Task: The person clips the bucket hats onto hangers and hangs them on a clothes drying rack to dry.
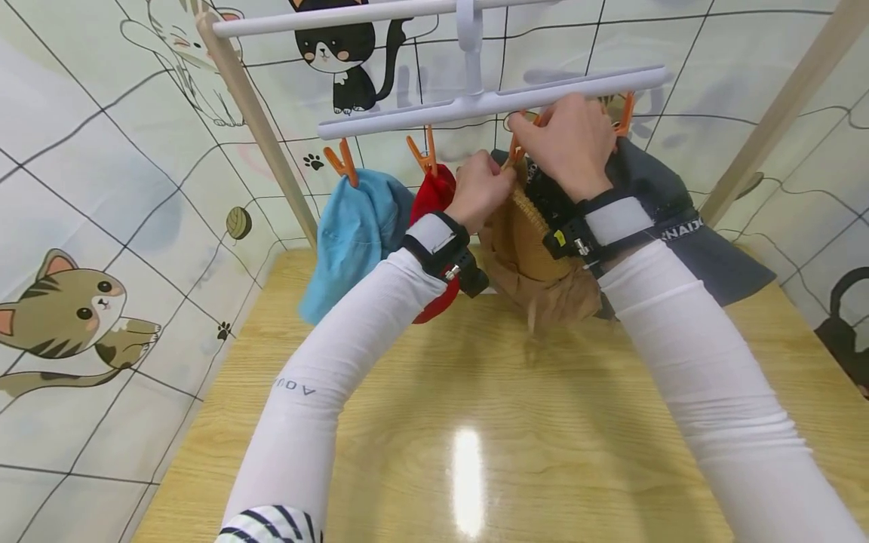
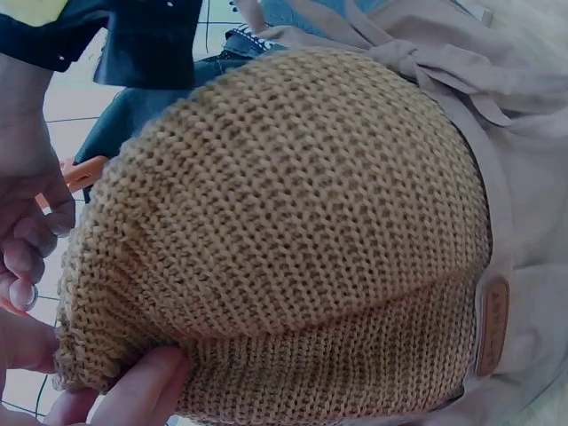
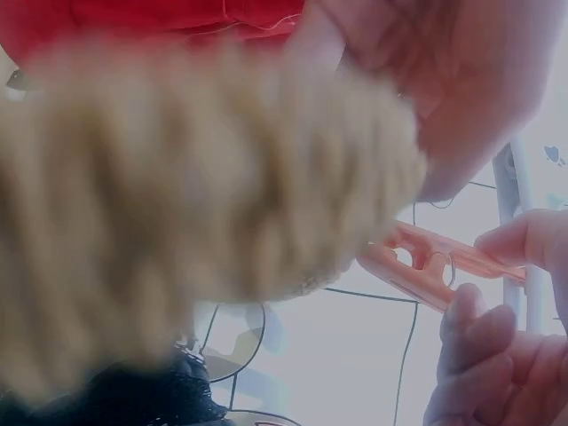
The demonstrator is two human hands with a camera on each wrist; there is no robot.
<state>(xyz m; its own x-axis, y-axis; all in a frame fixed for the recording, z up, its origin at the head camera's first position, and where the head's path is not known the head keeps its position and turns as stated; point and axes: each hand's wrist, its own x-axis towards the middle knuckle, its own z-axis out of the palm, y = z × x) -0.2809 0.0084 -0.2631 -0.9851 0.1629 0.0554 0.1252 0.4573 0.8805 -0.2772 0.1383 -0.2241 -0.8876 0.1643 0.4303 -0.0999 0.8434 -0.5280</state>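
Note:
My left hand (image 1: 482, 188) pinches the top edge of a tan knitted sun hat (image 2: 311, 204), which hangs down with its beige fabric brim and small brown label (image 2: 493, 327). Just above it, my right hand (image 1: 575, 143) holds an orange clothespin (image 3: 415, 266) between thumb and fingers, by its handle ends. The clip's other end meets the knit edge; whether it grips the knit is hard to tell. Overhead is a white hanger (image 1: 400, 117). A light blue hat (image 1: 363, 226) and a red hat (image 1: 428, 200) hang from it by orange clips (image 1: 346, 162).
A dark grey bucket hat (image 1: 720, 249) hangs at the right, under another orange clip (image 1: 626, 113). The hanger hooks over a white rail (image 1: 380, 13) between wooden posts (image 1: 261, 136). Below lies a wood-grain tabletop (image 1: 407, 422). Cat-patterned cloth (image 1: 136, 226) lines the sides and back.

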